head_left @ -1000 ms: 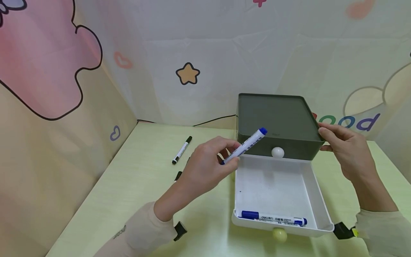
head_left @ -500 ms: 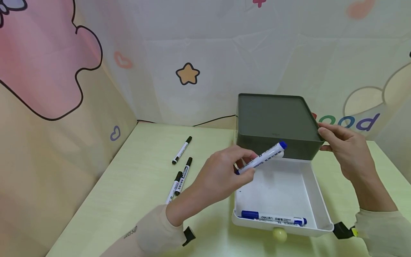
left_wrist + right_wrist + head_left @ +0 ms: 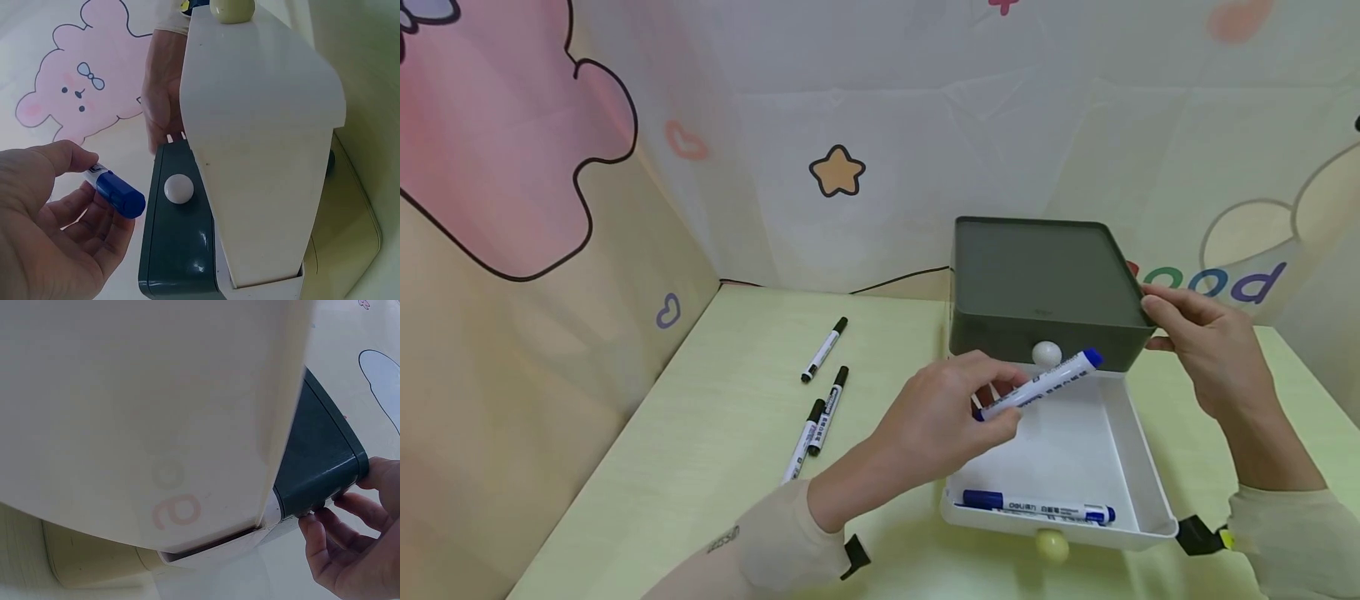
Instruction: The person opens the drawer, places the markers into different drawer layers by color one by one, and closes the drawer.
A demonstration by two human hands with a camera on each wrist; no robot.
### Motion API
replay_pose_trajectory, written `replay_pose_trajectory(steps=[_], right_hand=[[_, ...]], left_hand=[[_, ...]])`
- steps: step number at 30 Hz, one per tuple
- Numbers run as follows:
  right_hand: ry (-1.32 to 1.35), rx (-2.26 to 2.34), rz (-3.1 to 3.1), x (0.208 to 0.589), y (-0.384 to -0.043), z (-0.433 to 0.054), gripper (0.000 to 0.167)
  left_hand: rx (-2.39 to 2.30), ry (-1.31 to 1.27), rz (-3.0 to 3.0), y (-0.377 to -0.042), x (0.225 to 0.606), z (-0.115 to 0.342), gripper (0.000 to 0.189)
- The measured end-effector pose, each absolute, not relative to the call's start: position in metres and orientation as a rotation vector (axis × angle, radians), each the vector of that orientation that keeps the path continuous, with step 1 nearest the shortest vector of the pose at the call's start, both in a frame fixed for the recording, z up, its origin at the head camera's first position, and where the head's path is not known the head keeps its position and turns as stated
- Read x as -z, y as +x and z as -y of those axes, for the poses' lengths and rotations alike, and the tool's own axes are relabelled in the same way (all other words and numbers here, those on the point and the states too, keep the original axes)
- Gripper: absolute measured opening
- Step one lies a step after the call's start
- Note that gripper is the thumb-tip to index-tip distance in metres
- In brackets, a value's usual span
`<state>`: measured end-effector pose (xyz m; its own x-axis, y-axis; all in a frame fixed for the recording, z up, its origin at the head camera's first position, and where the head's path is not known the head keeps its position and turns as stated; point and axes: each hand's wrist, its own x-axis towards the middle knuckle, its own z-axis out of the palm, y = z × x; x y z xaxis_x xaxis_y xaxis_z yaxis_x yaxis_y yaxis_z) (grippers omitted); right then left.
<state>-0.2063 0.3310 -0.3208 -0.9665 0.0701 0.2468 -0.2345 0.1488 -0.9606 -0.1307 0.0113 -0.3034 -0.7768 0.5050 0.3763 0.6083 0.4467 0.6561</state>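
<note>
My left hand (image 3: 947, 408) pinches a white whiteboard marker with blue ends (image 3: 1041, 387), tilted, over the white pulled-out drawer (image 3: 1138, 450). In the left wrist view the marker's blue end (image 3: 119, 194) points away from the thumb and fingers. Another blue-capped whiteboard marker (image 3: 1045, 508) lies along the drawer's front wall. This drawer belongs to a dark green-topped drawer box (image 3: 1037, 267), whose upper drawer, with a white knob (image 3: 1047, 353), is pushed in. At the box's right front edge my right hand (image 3: 1217, 358) grips the corner, thumb above and fingers against the side (image 3: 337, 531).
Several black-capped markers lie on the pale table (image 3: 722, 425) left of the box; one (image 3: 825, 350) is apart, while another (image 3: 829, 412) lies right beside a third (image 3: 803, 442). A yellowish knob (image 3: 1052, 547) sticks out from the drawer front. A printed cloth backdrop (image 3: 910, 167) rises behind.
My left hand has moved right and slightly down with the marker, from the drawer's left side to over it, uncovering the black-capped markers. My right hand stays on the box.
</note>
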Motion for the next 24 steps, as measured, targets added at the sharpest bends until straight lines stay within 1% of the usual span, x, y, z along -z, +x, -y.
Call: replay_pose_trajectory(steps=[7,15,24], right_hand=[[0.17,-1.951,2.159,0.32,-0.207,-0.33,0.021],[0.154,-1.863,2.23,0.32,-0.206,-0.331,0.028],[0.172,-1.864,2.221,0.32,-0.205,-0.332,0.027]], left_hand=[[1.206,-1.001,2.579,-0.13,0.307,-0.016,0.024],[1.19,-1.032,2.597,-0.132,0.312,-0.019,0.019],[1.136,-1.076,2.654,-0.132,0.316,-0.024,0.019]])
